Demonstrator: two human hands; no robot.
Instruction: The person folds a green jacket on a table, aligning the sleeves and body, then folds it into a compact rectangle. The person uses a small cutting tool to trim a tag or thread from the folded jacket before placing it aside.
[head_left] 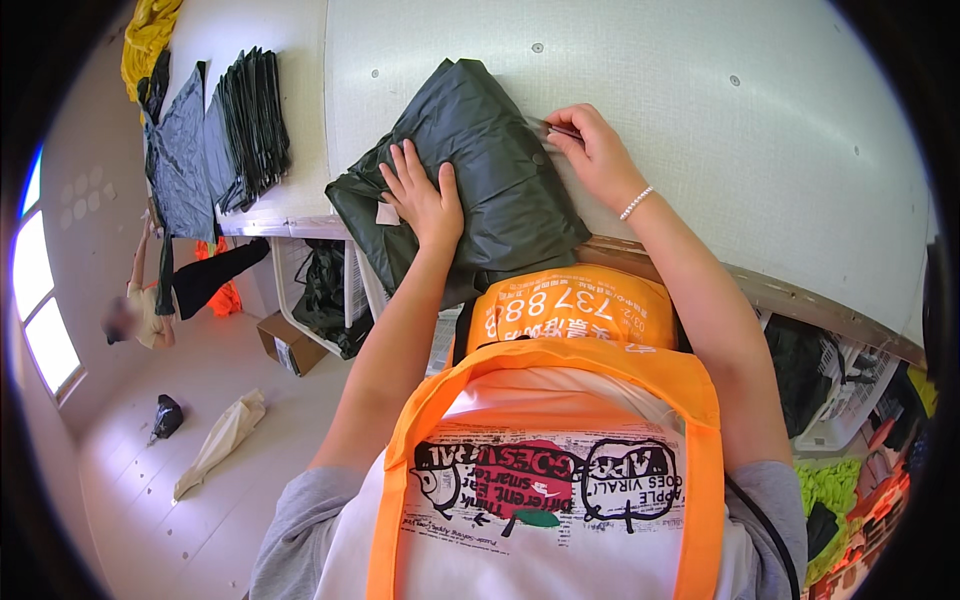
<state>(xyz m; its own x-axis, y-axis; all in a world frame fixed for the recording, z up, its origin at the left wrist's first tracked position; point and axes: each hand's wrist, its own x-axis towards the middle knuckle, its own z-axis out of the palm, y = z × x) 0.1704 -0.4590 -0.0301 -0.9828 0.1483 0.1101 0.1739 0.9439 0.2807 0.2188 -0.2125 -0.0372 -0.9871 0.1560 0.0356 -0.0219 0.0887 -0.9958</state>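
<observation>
White bench [700,120] carries a dark green garment [490,150]. Left hand [425,195] lies spread flat on the garment, pinning it; right hand [590,150] pinches the garment's right edge taut.

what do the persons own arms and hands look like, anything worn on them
Both forearms are bare, entering from the lower edge. Short grey sleeves cover only the upper arms. The right hand has a thin bracelet of small white beads at the wrist. The left hand shows no ring, watch or glove. An orange apron hangs over the chest between the arms.
</observation>
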